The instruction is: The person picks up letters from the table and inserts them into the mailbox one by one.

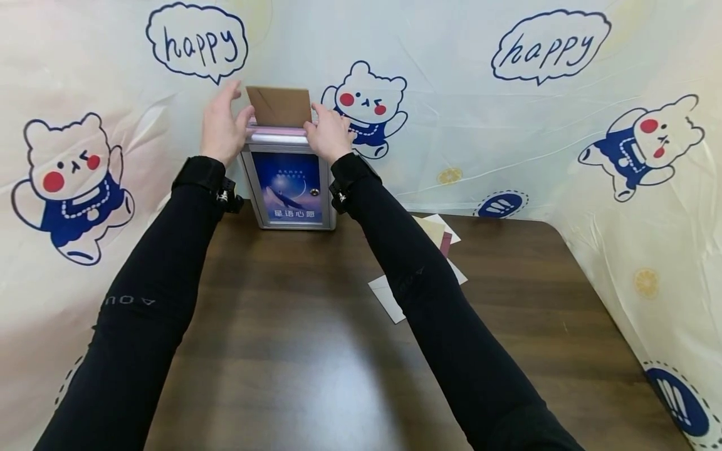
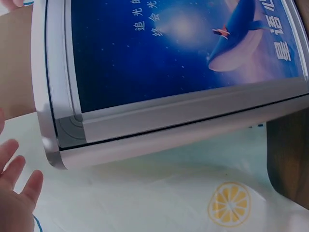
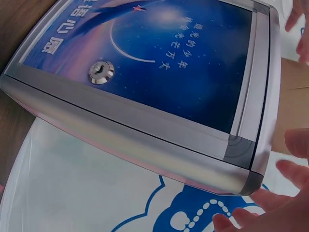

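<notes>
Brown envelope [image 1: 279, 106] stands upright in the top slot of the silver box [image 1: 289, 188], at the table's [image 1: 293, 351] back edge. Left hand [image 1: 221, 128] is released beside it; right hand [image 1: 329, 133] touches its edge with relaxed fingers.

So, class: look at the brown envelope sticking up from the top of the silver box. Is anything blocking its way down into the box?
Nothing visible blocks it. The brown envelope stands upright in the top of the silver box, with the left hand and right hand at its two sides. The slot itself is hidden.
</notes>
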`<state>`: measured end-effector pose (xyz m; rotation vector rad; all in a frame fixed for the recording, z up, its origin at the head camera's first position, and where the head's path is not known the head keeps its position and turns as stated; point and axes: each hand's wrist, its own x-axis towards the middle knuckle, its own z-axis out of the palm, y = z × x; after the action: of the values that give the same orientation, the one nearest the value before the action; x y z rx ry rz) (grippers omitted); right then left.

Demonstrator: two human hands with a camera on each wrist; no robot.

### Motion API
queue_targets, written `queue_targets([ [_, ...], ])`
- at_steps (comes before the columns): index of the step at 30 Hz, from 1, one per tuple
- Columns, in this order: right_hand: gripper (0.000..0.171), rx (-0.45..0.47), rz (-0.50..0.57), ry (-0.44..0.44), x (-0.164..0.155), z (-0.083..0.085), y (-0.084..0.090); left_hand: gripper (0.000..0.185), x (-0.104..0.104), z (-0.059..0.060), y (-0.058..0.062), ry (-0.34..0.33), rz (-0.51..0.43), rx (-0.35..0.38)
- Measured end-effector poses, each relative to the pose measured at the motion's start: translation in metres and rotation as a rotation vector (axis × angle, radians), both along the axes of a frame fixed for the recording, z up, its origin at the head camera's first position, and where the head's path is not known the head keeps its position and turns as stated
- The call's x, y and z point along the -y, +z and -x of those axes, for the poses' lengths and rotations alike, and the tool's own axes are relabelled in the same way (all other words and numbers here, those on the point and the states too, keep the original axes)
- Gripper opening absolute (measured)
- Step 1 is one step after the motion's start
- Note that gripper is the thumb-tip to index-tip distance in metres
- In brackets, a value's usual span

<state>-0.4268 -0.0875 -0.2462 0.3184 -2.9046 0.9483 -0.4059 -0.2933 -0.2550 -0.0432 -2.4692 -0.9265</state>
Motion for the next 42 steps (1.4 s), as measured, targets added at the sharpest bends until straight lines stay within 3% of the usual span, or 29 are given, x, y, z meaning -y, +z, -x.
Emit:
queue_targets([
  [6, 0.057, -0.033, 0.015, 0.011, -0.009, -0.002, -0.004, 0.054, -0.012, 0.000, -0.002, -0.036, 0.046, -0.011],
  [12, 0.056, -0.052, -0.055, 0.054, -0.024, -0.012, 0.001, 0.051, -0.019, -0.004, -0.002, -0.057, 0.048, -0.020],
  [19, 0.058, -0.062, -0.184, 0.100, -0.061, -0.037, 0.016, 0.047, -0.045, -0.016, 0.012, -0.133, 0.113, -0.116],
  [23, 0.059, -0.070, -0.159, 0.176, -0.083, -0.060, 0.001, 0.043, -0.066, -0.026, 0.011, -0.202, 0.143, -0.177],
  [29, 0.058, -0.065, 0.019, 0.240, -0.126, -0.086, -0.041, 0.038, -0.098, -0.038, -0.003, -0.296, 0.167, -0.191],
  [36, 0.059, 0.019, 0.171, 0.206, -0.173, -0.117, -0.076, 0.031, -0.126, -0.044, -0.025, -0.382, 0.157, -0.195],
  [40, 0.057, 0.099, 0.257, 0.165, -0.188, -0.137, -0.092, 0.031, -0.138, -0.051, -0.047, -0.406, 0.181, -0.127],
  [42, 0.056, 0.138, 0.338, 0.144, -0.195, -0.145, -0.099, 0.032, -0.146, -0.055, -0.061, -0.404, 0.232, -0.055],
])
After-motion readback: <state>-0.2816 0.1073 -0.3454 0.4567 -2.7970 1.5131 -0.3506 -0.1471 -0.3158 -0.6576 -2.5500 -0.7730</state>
